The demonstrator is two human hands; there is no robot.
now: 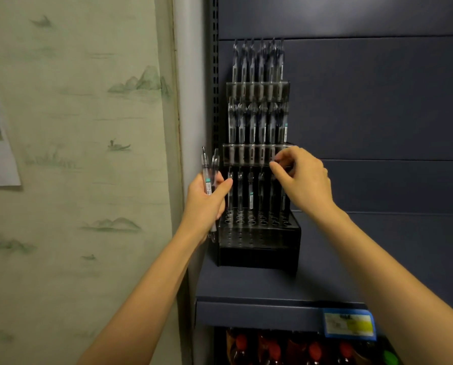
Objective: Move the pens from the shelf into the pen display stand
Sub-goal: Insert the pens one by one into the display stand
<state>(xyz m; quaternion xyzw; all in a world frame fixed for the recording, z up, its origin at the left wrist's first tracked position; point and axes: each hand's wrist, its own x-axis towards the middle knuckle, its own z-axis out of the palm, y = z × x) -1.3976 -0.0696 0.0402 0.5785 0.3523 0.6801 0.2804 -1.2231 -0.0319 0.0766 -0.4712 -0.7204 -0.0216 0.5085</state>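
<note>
Two pens (208,180) stand upright in the left hand (207,204), fingers and thumb wrapped round their barrels, just left of the stand (257,248) on the shelf (246,285). The right hand (307,180) has its fingertips (274,167) pinched on the top of a third-tier pen (272,196). The pens look light, stiff and smooth, probably a little slippery, and best gripped mid-barrel or by the top. The three back tiers each hold a row of pens; the front holes are empty.

Pen display stand (258,248) stands on shelf (246,285), beside left upright (214,75). Pens (257,64) stand in three stepped tiers. Bottles (272,349) below shelf. Wall (75,127) left.
</note>
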